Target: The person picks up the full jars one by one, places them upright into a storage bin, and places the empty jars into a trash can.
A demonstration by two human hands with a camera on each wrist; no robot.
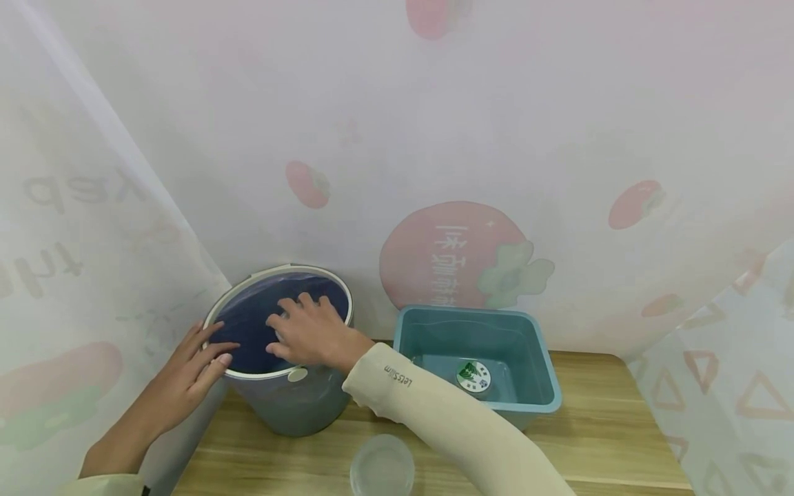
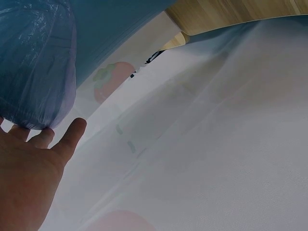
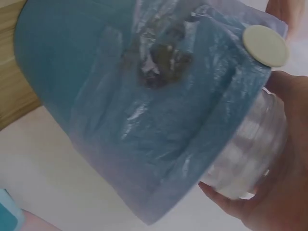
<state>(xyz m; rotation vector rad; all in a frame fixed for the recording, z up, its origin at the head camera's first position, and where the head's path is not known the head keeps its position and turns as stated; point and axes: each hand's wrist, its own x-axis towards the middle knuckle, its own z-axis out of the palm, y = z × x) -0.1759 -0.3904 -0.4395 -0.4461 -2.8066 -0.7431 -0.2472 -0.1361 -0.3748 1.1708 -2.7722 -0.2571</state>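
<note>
A tapered blue-grey plastic bin, lined with a thin translucent bluish film bag, has the left hand at its left rim, fingers loose and nearly straight over the edge. The right hand reaches across the bin's right rim and grasps a clear ridged plastic jar at its mouth — well right of the left hand. Fingers hide the jar's long axis — I cannot tell which way it points.
</note>
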